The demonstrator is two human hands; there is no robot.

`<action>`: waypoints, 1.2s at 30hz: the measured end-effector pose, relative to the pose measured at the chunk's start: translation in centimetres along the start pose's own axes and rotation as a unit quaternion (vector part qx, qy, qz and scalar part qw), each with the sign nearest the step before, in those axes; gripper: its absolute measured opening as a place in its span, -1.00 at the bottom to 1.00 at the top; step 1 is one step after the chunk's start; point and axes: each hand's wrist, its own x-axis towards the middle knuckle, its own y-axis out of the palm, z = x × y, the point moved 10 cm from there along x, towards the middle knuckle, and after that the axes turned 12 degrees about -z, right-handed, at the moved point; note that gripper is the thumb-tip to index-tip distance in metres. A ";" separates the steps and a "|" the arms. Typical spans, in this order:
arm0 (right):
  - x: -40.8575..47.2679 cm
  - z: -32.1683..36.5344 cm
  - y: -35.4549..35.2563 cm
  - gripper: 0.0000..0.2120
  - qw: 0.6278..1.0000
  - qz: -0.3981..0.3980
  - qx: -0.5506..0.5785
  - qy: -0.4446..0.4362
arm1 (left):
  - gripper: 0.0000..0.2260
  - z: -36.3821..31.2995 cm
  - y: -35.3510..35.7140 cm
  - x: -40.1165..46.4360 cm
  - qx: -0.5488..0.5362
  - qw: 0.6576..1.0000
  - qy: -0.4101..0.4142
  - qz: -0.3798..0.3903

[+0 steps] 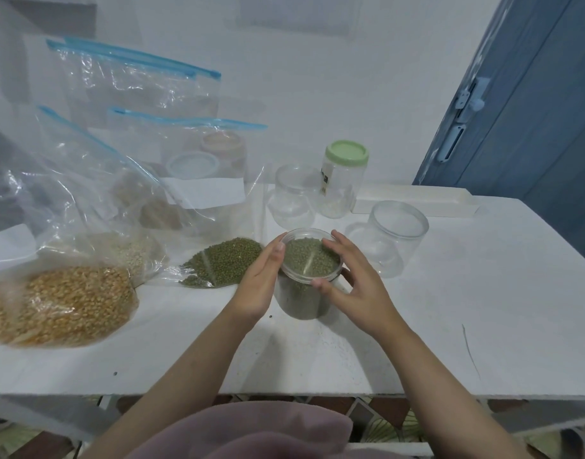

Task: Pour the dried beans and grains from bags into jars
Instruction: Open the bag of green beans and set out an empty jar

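Both hands on the mung bean jar (306, 283): left hand (261, 283) cups its side, right hand (354, 283) grips the clear lid (309, 256) on top.

Home pantry corner: white table (450, 326), blue door (533, 111), patterned floor tiles (384, 422).
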 end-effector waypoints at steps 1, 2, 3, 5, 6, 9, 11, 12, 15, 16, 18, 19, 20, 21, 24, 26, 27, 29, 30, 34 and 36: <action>0.0 -0.1 0.0 -0.39 1.000 -0.002 0.012 0.006 | -0.58 0.2 0.0 0.0 0.000 1.000 -0.006 0.003; 0.1 -0.2 0.1 -0.39 1.000 -0.005 0.027 0.013 | -0.61 0.4 0.0 -0.1 0.001 1.000 -0.012 0.010; 0.1 -0.2 0.1 -0.39 0.999 -0.009 0.042 0.019 | -0.64 0.7 0.0 -0.1 0.001 1.000 -0.019 0.020; 0.3 -0.4 0.2 -0.38 0.998 -0.013 0.056 0.026 | -0.66 1.0 0.0 -0.1 0.002 0.999 -0.029 0.040; 0.4 -0.5 0.3 -0.39 0.997 -0.010 0.064 0.035 | -0.66 1.0 0.0 -0.1 0.002 0.998 -0.030 0.052; 0.5 -1.4 0.2 -0.47 0.983 -0.010 0.145 0.111 | -0.66 0.8 -0.1 -0.1 0.001 0.996 -0.029 0.088; 0.5 -2.3 -0.4 -0.52 0.959 -0.046 0.228 0.163 | -0.60 0.4 -0.1 -0.1 0.004 0.994 -0.030 0.108; 0.4 -2.8 -0.7 -0.57 0.950 -0.065 0.247 0.181 | -0.56 0.3 -0.1 -0.1 0.006 0.993 -0.029 0.116; 0.4 -3.2 -1.2 -0.75 0.952 -0.098 0.219 0.192 | -0.51 0.1 0.0 -0.3 0.030 0.990 -0.014 0.134; 0.4 -3.5 -1.3 -0.76 0.948 -0.107 0.227 0.197 | -0.53 0.0 0.1 -0.4 0.035 0.990 -0.010 0.139; 0.4 -3.5 -1.4 -0.67 0.940 -0.114 0.248 0.206 | -0.50 -0.1 0.2 -0.6 0.035 0.989 -0.009 0.141; 0.3 -3.4 -1.3 -0.59 0.943 -0.105 0.244 0.203 | -0.47 -0.1 0.3 -0.6 0.035 0.989 -0.007 0.143; 0.4 -3.2 -1.1 -0.60 0.949 -0.094 0.231 0.195 | -0.44 -0.1 0.3 -0.6 0.036 0.989 -0.004 0.144; 0.4 -3.2 -1.0 -0.66 0.951 -0.091 0.225 0.189 | -0.41 0.0 0.3 -0.5 0.036 0.989 -0.001 0.145; 0.3 -3.6 -1.3 -0.73 0.945 -0.100 0.241 0.196 | -0.35 0.1 0.2 -0.3 0.035 0.989 0.001 0.144; 0.2 -2.9 -0.8 -0.63 0.958 -0.057 0.218 0.176 | -0.32 0.0 0.3 -0.4 0.037 0.989 0.003 0.144; 0.1 -2.4 -0.6 -0.59 0.969 -0.034 0.189 0.154 | -0.30 0.1 0.3 -0.4 0.038 0.989 0.004 0.144; 0.2 -1.7 -0.4 -0.47 0.984 -0.004 0.134 0.119 | -0.31 0.0 0.3 -0.3 0.040 0.989 0.006 0.142; 0.3 -1.3 -0.2 -0.39 0.987 0.017 0.121 0.106 | -0.32 0.0 0.3 -0.3 0.040 0.989 0.005 0.141; 0.8 -0.1 0.7 -0.39 0.991 0.107 0.059 0.048 | -0.33 -0.1 0.3 0.0 0.042 0.989 0.003 0.144; 1.2 0.2 0.5 -0.50 0.994 0.105 0.020 0.017 | -0.34 -0.1 0.3 0.1 0.045 0.989 0.006 0.142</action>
